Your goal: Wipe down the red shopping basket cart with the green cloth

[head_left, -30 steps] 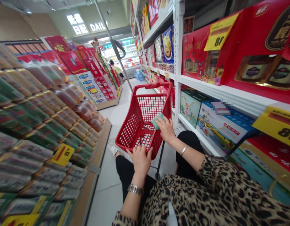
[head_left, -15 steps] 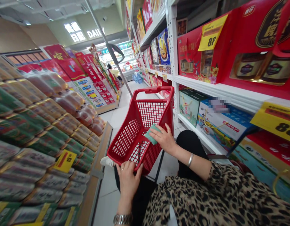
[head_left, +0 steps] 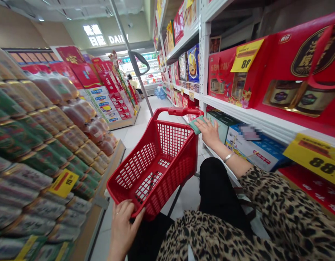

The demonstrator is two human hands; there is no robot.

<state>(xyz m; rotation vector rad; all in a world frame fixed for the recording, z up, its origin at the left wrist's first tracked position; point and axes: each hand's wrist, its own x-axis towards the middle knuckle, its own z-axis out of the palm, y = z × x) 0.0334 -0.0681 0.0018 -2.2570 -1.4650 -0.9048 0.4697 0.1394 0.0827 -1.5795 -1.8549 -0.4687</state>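
A red plastic shopping basket [head_left: 153,165] on a wheeled frame stands tilted in the aisle in front of me. My left hand [head_left: 123,224] grips its near lower rim, fingers curled over the edge. My right hand [head_left: 209,131] presses a green cloth [head_left: 196,124] against the basket's far upper rim, just below the red handle [head_left: 178,111]. The basket holds nothing that I can see. My knees in black trousers [head_left: 219,188] are beside it.
Stacked shrink-wrapped drink cans [head_left: 34,145] with yellow price tags fill the left side. White shelves [head_left: 254,112] on the right hold red gift boxes and blue boxes. A grey trolley pole [head_left: 135,61] rises behind the basket. A person stands far down the aisle.
My right hand has carried the green cloth from inside the basket up to its far top rim. The basket has tipped lower toward me, and my left hand has slid down its near edge.
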